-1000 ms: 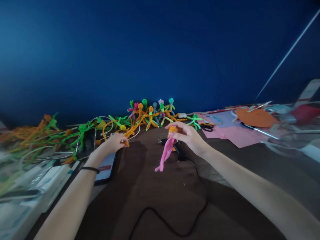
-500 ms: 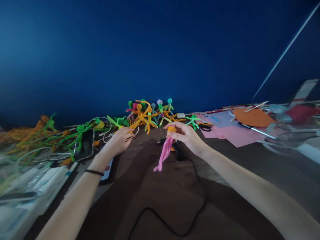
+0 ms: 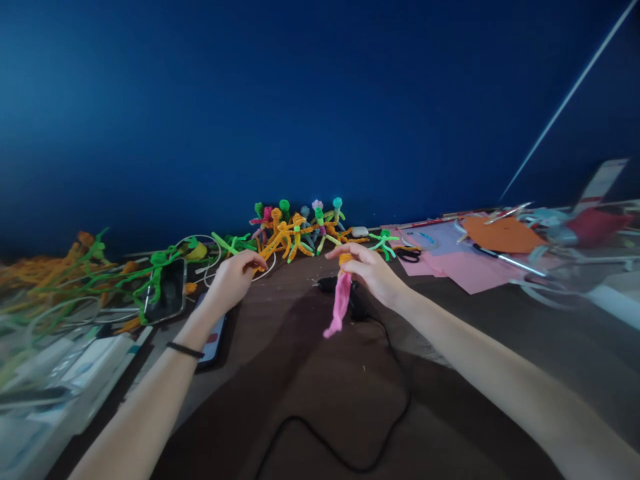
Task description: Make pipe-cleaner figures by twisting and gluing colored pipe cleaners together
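My right hand (image 3: 373,270) pinches a pipe-cleaner figure by its orange coiled top (image 3: 345,259). The figure's pink strands (image 3: 340,303) hang down over the desk. Farther left, my left hand (image 3: 235,280) is closed at the fingertips on a leg of an orange pipe-cleaner figure (image 3: 281,240). That figure is at the front of a cluster of small coloured pipe-cleaner figures (image 3: 319,217) by the wall. Behind the pink strands lies a black glue gun (image 3: 357,303), partly covered.
A black cord (image 3: 407,400) loops across the dark desk. Phones (image 3: 167,293) and tangled green and orange pipe cleaners (image 3: 75,267) lie left. Pink paper (image 3: 475,270), orange paper (image 3: 503,233) and black-handled scissors (image 3: 407,255) are at right. A blue wall (image 3: 320,100) rises behind.
The pink strands have swung from slanting left to hanging nearly straight. By my left hand the orange figure has shifted, and its raised limb no longer shows above the cluster.
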Action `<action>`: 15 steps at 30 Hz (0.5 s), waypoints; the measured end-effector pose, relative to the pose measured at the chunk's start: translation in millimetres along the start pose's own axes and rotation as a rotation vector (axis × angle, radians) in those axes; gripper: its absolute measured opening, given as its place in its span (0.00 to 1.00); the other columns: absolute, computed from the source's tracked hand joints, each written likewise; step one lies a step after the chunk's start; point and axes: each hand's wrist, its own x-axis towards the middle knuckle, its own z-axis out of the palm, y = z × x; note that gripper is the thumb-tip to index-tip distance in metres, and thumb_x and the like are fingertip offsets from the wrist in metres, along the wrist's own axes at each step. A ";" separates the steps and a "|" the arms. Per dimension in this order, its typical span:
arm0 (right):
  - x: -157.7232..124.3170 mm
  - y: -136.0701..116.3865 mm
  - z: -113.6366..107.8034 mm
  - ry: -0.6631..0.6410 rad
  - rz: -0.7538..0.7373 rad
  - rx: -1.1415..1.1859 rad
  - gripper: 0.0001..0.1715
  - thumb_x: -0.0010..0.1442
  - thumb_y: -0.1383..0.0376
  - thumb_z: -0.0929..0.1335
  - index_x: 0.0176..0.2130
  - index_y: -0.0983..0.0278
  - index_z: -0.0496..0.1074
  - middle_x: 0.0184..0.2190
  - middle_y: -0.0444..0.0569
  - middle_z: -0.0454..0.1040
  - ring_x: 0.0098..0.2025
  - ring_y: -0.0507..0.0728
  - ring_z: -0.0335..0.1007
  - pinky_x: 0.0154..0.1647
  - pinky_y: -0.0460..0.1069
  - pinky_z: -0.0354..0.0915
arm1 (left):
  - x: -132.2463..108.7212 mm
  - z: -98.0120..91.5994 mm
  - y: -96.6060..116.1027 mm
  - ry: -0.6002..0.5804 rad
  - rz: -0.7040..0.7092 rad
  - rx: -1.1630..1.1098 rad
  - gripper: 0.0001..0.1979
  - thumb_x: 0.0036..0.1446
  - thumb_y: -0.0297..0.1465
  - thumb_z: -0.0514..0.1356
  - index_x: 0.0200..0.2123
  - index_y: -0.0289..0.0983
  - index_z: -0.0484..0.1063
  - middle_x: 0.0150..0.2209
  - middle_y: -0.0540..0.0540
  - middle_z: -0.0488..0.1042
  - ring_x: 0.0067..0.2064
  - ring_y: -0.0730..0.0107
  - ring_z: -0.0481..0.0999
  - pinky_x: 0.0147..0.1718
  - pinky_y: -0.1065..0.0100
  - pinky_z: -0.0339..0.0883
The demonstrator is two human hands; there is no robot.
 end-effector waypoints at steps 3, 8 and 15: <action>7.1 2.8 0.7 -0.057 0.073 0.059 0.17 0.46 0.70 0.64 0.39 0.64 0.71 0.51 0.50 0.64 0.25 0.46 0.64 0.27 0.45 0.63 | -1.4 -0.4 15.6 -0.074 0.026 -0.090 0.15 0.43 0.20 0.47 0.29 0.37 0.71 0.33 0.48 0.75 0.36 0.68 0.73 0.38 0.68 0.65; 19.5 12.3 2.4 -0.165 0.145 0.092 0.17 0.44 0.73 0.64 0.36 0.64 0.73 0.60 0.48 0.51 0.25 0.44 0.63 0.25 0.44 0.62 | -7.0 2.8 34.8 -0.161 0.092 -0.274 0.14 0.42 0.20 0.47 0.28 0.37 0.69 0.31 0.48 0.74 0.36 0.69 0.73 0.39 0.68 0.66; 19.0 15.2 2.8 -0.296 0.129 0.238 0.18 0.44 0.75 0.63 0.38 0.66 0.69 0.29 0.46 0.71 0.23 0.47 0.62 0.23 0.44 0.60 | -11.7 7.8 44.8 -0.228 0.130 -0.453 0.09 0.47 0.22 0.49 0.26 0.36 0.68 0.30 0.49 0.73 0.36 0.70 0.73 0.39 0.68 0.66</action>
